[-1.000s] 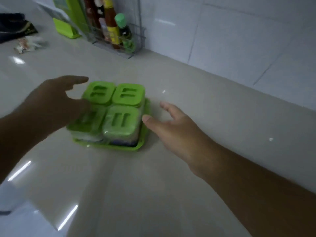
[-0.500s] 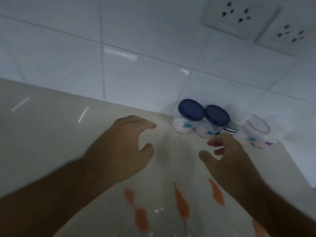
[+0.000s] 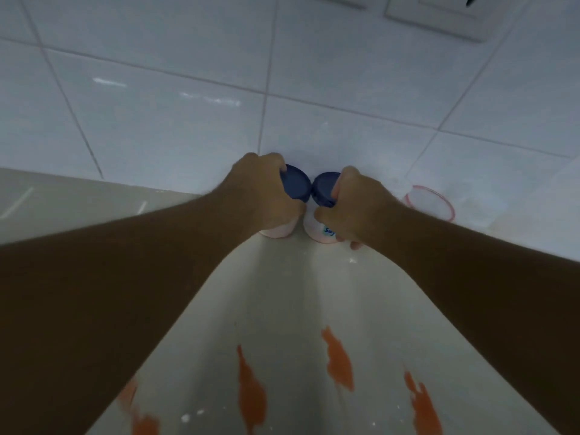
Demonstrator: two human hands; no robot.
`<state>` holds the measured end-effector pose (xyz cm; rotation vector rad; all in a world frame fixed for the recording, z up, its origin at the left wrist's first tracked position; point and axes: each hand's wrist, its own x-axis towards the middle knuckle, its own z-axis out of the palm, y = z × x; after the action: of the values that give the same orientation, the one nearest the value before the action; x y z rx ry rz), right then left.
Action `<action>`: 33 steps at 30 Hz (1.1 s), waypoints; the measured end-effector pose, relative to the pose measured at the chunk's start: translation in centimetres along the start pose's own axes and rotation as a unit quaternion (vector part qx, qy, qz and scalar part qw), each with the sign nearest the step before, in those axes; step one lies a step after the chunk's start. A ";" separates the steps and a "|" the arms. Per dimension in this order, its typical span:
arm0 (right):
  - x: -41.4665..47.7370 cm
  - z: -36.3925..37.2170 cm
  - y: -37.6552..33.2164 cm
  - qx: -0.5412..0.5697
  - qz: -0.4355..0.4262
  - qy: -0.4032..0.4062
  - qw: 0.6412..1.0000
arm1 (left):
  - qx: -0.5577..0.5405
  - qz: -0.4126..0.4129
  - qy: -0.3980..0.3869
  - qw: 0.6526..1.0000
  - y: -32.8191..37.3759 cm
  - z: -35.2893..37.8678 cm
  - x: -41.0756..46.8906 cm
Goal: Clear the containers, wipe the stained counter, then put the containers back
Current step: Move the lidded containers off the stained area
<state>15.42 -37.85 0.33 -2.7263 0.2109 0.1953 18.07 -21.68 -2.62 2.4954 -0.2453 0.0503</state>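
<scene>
At the near edge of the tabletop (image 3: 282, 293), several orange stains (image 3: 251, 394) streak the pale surface. Further in, the left hand (image 3: 263, 196) has its fingers curled round the left blue-lidded jar (image 3: 296, 183), gripping it. The right hand (image 3: 354, 208) is wrapped likewise round the right blue-lidded jar (image 3: 324, 188). The jars are side by side, lids almost touching, at the foot of the tiled wall (image 3: 188, 105). A pink-rimmed container (image 3: 436, 202) sits near on the right. Wall sockets (image 3: 439, 14) are above.

- The left hand (image 3: 263, 189) and the right hand (image 3: 357, 205) were seen bare.
- The left forearm (image 3: 141, 262) and the right forearm (image 3: 470, 262) were shown uncovered.
- Fine hairs were made out along the left forearm's outline.
</scene>
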 end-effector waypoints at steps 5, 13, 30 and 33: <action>0.3 0.3 0.1 -0.059 -0.031 0.051 0.996 | -0.023 -0.005 -0.003 1.000 0.3 -0.7 -0.4; -4.2 3.2 -9.8 -0.042 -0.117 0.059 0.991 | -0.069 -0.047 0.083 0.993 -8.2 -8.1 -7.8; -8.5 17.9 -40.0 0.037 -0.331 -0.027 0.942 | 0.131 -0.204 0.195 0.950 -32.6 -30.0 -21.3; -9.0 19.8 -40.8 0.018 -0.342 -0.037 0.939 | 0.126 -0.210 0.191 0.951 -33.8 -29.4 -22.1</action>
<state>11.59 8.21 -0.86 -2.5706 -0.7398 0.0898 3.34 26.05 -0.84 2.6693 0.4807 0.4057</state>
